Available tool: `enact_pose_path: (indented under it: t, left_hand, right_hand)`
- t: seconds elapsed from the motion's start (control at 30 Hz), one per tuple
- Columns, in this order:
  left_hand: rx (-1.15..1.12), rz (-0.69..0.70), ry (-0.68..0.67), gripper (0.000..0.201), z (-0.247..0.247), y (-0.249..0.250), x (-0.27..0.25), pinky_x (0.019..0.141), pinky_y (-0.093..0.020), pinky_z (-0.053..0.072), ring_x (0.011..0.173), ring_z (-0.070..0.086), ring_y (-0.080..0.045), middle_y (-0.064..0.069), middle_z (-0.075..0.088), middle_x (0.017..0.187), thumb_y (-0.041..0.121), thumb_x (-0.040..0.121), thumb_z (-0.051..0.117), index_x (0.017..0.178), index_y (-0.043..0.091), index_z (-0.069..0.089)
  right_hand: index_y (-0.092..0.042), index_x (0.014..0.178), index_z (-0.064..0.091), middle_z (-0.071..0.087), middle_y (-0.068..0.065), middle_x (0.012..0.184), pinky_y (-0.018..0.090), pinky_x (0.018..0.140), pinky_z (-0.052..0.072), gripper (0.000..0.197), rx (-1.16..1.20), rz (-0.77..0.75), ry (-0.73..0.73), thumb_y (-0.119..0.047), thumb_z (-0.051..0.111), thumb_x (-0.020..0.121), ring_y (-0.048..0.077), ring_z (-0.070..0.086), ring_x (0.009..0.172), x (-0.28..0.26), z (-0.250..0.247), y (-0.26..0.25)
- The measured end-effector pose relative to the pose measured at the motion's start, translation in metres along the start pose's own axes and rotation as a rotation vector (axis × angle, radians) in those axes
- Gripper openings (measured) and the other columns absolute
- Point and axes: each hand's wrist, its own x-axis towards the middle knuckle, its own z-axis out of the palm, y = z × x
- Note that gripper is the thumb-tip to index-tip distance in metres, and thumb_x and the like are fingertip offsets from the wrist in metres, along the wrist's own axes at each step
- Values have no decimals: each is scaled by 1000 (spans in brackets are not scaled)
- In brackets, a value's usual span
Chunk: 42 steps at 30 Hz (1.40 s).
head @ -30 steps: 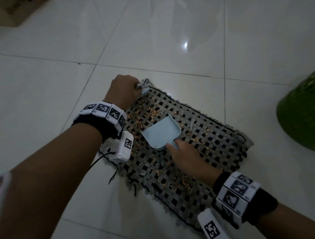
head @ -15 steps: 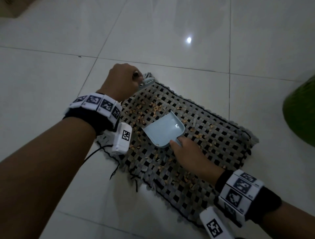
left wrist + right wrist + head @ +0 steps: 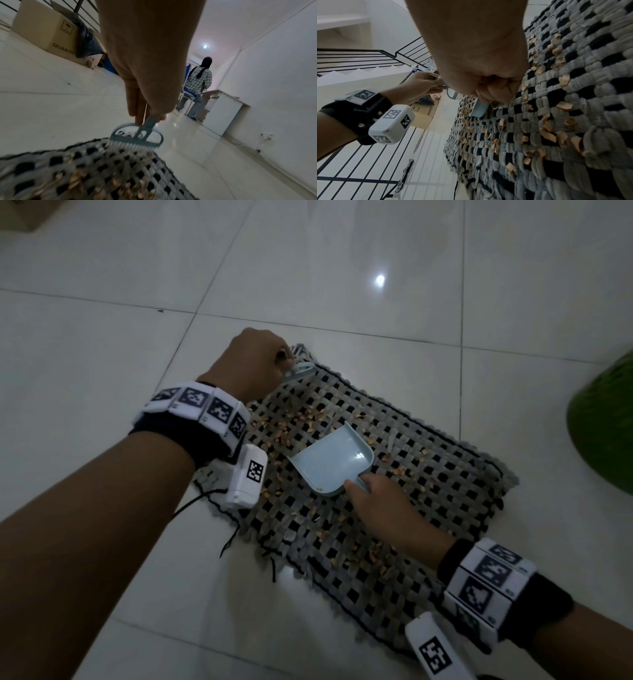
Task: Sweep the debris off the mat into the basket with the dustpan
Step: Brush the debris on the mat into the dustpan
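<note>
Holding tools in both hands: your left hand (image 3: 251,361) pinches the handle of the small pale blue plastic brush (image 3: 137,138), bristles down on the far corner of the grey and black woven rag mat (image 3: 428,484). Your right hand (image 3: 380,508) grasps the short handle of the pale blue plastic dustpan (image 3: 330,462), which sits mid-mat with its open lip facing the brush.

The tan flaky debris (image 3: 291,426) lies scattered between brush and pan, with more beside and behind your right hand. The flakes look light and curled, likely to skip or snag in the weave, so short firm strokes suit them. The pan looks stiff and light; grip at the handle is right, and keep its lip pressed flat. The mat looks soft and floppy, with loose threads at the near edge, and may bunch or slide on the glossy white tile floor (image 3: 102,337).

Open tile surrounds the mat on every side. The green rounded basket (image 3: 606,433) sits off the mat's right end, well apart, with a bare path to carry the loaded pan.
</note>
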Motion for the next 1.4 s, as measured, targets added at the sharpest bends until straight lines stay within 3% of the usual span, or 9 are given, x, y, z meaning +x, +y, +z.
enact_pose_path:
  t: [0.27,0.43,0.53,0.67,0.8,0.9,1.03,1.23,1.4]
  left_hand:
    - [77,113,-67,20,20,14,-38,56,-29,47,63,63,-24,-12,74,82,18,96,59,95,7,76]
    - [95,-55,60,37,7,-17,-49,53,-33,43,56,57,-28,-14,65,63,23,99,53,74,0,69]
    - [73,-121,-10,47,8,-15,-64,52,-30,31,49,47,-25,-12,52,54,24,102,47,62,0,55]
    - [-12,-82,-79,48,13,3,-78,46,-27,24,43,34,-19,-13,47,50,24,101,51,59,2,49]
    - [-35,-100,-11,42,9,-5,-73,48,-28,35,44,40,-19,-18,57,55,22,99,52,66,-3,61]
    - [49,-121,24,40,9,-15,-62,60,-39,51,57,55,-27,-14,64,64,22,100,48,71,0,66]
    - [-12,-93,-54,41,16,-9,-58,53,-31,44,54,56,-33,-12,61,58,28,97,54,67,2,64]
    - [43,-168,166,36,0,-32,-65,65,-41,56,62,63,-32,-17,68,67,22,94,53,72,-2,70]
    - [-26,-179,5,42,17,-19,-78,54,-38,52,51,58,-29,-16,63,58,27,97,55,68,-3,66]
  right_hand:
    - [9,82,61,38,6,52,25,47,27,45,12,67,17,-32,50,98,19,28,43,1,-19,-5]
    - [4,79,65,31,-9,36,23,45,25,41,15,91,-22,-32,55,94,14,24,38,2,-32,-7]
    - [7,100,67,32,-6,40,21,43,24,40,-21,85,-52,-31,56,94,15,25,39,2,-29,-9]
    - [12,94,62,36,5,54,19,36,25,44,-64,75,-89,-31,54,96,17,25,42,2,-26,-9]
    - [-7,73,53,33,7,55,23,40,25,34,-99,58,-114,-31,54,96,18,22,42,0,-28,-6]
    - [2,79,59,37,11,59,24,43,26,36,-62,81,-113,-29,54,96,22,28,47,-1,-29,-6]
    - [14,104,60,41,14,64,26,45,28,43,-34,83,-112,-28,54,96,22,33,54,-1,-30,-4]
    - [14,102,60,37,12,61,21,39,24,44,-47,60,-116,-29,53,96,18,26,44,-2,-31,-1]
    - [12,91,59,37,12,63,25,44,26,43,-68,69,-123,-31,54,95,21,28,50,0,-32,1]
